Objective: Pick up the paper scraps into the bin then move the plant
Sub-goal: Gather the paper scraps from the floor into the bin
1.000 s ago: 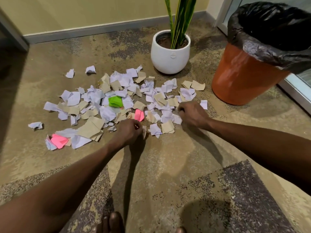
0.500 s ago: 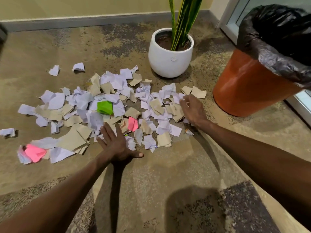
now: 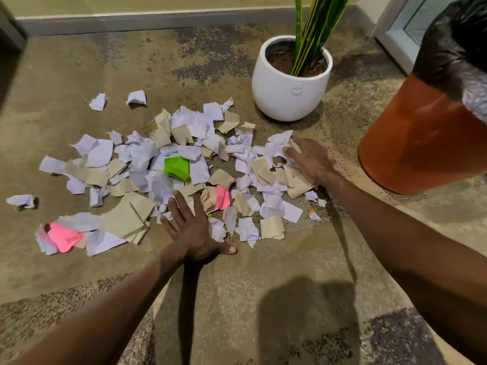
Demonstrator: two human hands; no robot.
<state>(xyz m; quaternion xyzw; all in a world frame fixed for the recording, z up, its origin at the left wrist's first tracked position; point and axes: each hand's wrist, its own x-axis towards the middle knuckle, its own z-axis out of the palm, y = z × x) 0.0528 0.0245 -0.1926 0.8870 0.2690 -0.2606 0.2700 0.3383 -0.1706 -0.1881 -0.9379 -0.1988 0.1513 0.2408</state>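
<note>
Paper scraps (image 3: 184, 167): white, tan, pink and green, strewn on the carpet (image 3: 237, 299) before the plant (image 3: 291, 83), the bin (image 3: 421, 133) to its right. Since a second ago: left hand (image 3: 193, 233) opened from a fist, fingers (image 3: 179, 206) now flat on the near scraps; right hand (image 3: 309, 160) advanced, curled over white scraps at the pile's right edge.
</note>
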